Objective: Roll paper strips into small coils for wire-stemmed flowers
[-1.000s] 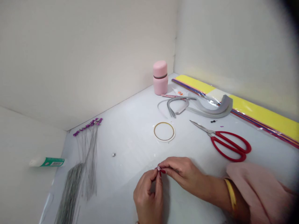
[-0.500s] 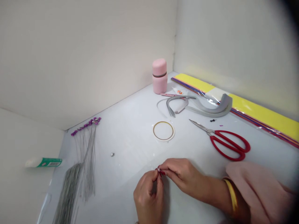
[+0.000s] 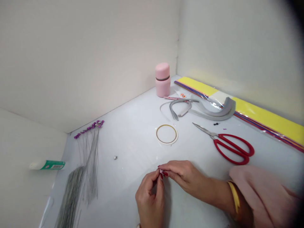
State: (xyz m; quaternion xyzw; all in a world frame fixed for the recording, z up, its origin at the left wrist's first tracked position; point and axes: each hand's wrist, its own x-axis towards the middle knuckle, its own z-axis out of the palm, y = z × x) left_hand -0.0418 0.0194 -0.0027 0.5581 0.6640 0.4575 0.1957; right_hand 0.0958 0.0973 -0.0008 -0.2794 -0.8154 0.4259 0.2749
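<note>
Well, far off to the left of the hands, a glue stick (image 3: 47, 165) with a green label lies on its side on the white table (image 3: 133, 136). Nearer the hands but still to their left and farther forward, a string of purple beads (image 3: 89, 129) lies with thin grey strands (image 3: 91, 164) trailing from it toward a dense bunch of grey strands (image 3: 71, 198). A small metal bead (image 3: 115, 157) sits just left of the hands and well ahead of them.

The left hand (image 3: 149, 199) and right hand (image 3: 182, 177) meet in the middle, fingers curled and nearly closed, pinching a tiny pale piece (image 3: 161, 171) between their fingertips; it is too small to make out clearly.

Straight ahead of the hands, a thin gold ring (image 3: 159, 134) rests on a white paper disc (image 3: 176, 136), with a pink flask (image 3: 162, 79) farther back by the wall (image 3: 106, 57). Ahead and to the right lie curved grey paper strips (image 3: 209, 111), then red-handled scissors (image 3: 232, 148). Beyond them, yellow paper sheets (image 3: 268, 118) in plastic run along the far wall. To the right, a pink sleeve (image 3: 258, 193) covers the right arm above a yellow bangle (image 3: 234, 196).
</note>
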